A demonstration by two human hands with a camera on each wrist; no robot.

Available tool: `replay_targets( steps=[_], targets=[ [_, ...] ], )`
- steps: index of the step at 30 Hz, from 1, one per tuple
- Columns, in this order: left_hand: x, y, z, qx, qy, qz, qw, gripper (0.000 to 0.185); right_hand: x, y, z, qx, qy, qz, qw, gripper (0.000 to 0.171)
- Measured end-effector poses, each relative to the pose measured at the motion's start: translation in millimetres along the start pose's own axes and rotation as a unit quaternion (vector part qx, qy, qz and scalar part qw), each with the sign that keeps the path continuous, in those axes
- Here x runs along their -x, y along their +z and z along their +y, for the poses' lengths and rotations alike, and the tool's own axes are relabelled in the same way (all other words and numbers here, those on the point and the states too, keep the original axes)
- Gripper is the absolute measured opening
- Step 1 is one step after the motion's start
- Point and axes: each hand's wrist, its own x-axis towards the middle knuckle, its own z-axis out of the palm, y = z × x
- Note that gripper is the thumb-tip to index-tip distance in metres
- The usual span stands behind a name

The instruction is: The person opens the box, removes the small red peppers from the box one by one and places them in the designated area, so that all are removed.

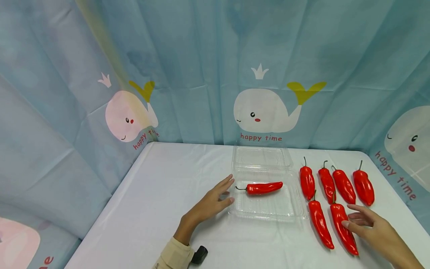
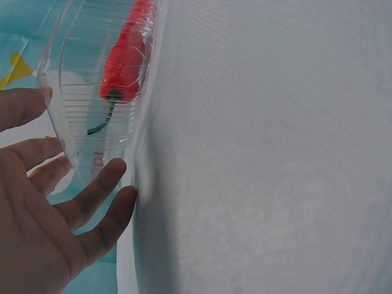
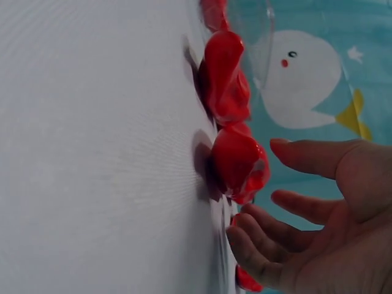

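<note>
A clear plastic clamshell box (image 1: 262, 209) lies with its lid (image 1: 262, 157) folded back, and one red chili pepper (image 1: 263, 188) rests inside, stem to the left. My left hand (image 1: 212, 201) is at the box's left side, fingers spread; in the left wrist view its fingertips (image 2: 116, 168) are at the box wall. On the right, my right hand (image 1: 366, 226) is over the right side of the nearest red pepper (image 1: 344, 229), thumb and fingers loosely apart. The right wrist view shows that pepper (image 3: 239, 162) in front of the fingers, not gripped.
Several more red peppers stand in rows right of the box, among them a front one (image 1: 320, 224) and a far-right one (image 1: 363, 186). A white cloth covers the table (image 1: 161, 179). Behind hangs a blue whale-print curtain (image 1: 208, 74). A black object (image 1: 200, 255) is at the left wrist.
</note>
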Motion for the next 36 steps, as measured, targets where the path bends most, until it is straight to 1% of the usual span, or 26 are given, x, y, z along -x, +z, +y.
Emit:
replay_targets(
  steps=[6, 12, 19, 26, 30, 36],
  targets=[
    [1.0, -1.2, 0.7, 0.004, -0.004, -0.002, 1.0000, 0.070, 2.3, -4.3, -11.7, 0.008, -0.016, 0.013, 1.000, 0.099],
    [1.2, -2.4, 1.6, 0.005, -0.003, -0.002, 1.0000, 0.070, 0.8, -5.3, -21.6, 0.005, -0.054, 0.053, 0.997, 0.093],
    [0.7, -1.5, 0.3, 0.006, -0.002, -0.001, 1.0000, 0.071, 0.9, -3.1, -34.9, -0.015, -0.088, 0.086, 0.992, 0.088],
    [0.5, -0.6, -1.5, 0.000, -0.002, -0.001, 1.0000, 0.070, 2.7, 3.2, -48.3, -0.040, -0.130, 0.116, 0.984, 0.078],
    [0.9, -1.7, -1.0, 0.001, -0.002, -0.003, 1.0000, 0.070, 3.1, 8.5, -55.5, -0.059, -0.162, 0.135, 0.976, 0.072],
    [1.0, -2.3, 0.0, 0.003, -0.002, -0.003, 1.0000, 0.070, 3.3, 16.1, -66.3, -0.072, -0.203, 0.143, 0.966, 0.068]
  ],
)
